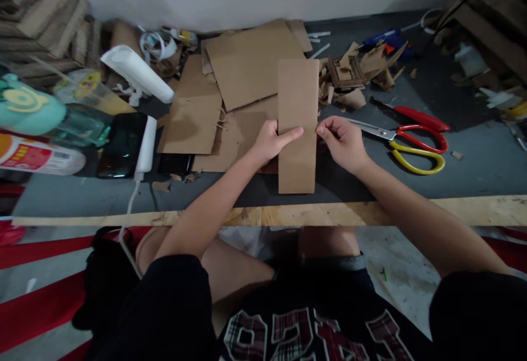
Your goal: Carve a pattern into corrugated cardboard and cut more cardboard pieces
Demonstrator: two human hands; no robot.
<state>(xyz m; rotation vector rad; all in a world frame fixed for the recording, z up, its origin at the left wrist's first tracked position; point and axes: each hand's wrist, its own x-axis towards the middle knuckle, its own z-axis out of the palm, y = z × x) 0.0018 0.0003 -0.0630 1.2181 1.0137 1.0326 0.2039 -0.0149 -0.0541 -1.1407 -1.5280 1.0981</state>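
Note:
A long rectangular cardboard strip [297, 92] stands lengthwise in front of me, above the table's near edge. My left hand [275, 140] grips its left side, the thumb flat across the front face and the other fingers hidden behind. At the strip's right edge, my right hand [343, 140] has thumb and forefinger pinched together, touching the edge; whether something small is between them I cannot make out. Scissors [393, 135] with one red and one yellow handle lie just right of my right hand, their blades partly behind it.
Flat cardboard sheets [255, 65] lie behind the strip. Torn scraps and a small cardboard frame [346, 71] sit back right, near a red-handled tool [422, 118] and a blue glue gun [382, 37]. Bottles [41, 155], a phone [122, 144] and a corded white device [146, 144] crowd the left.

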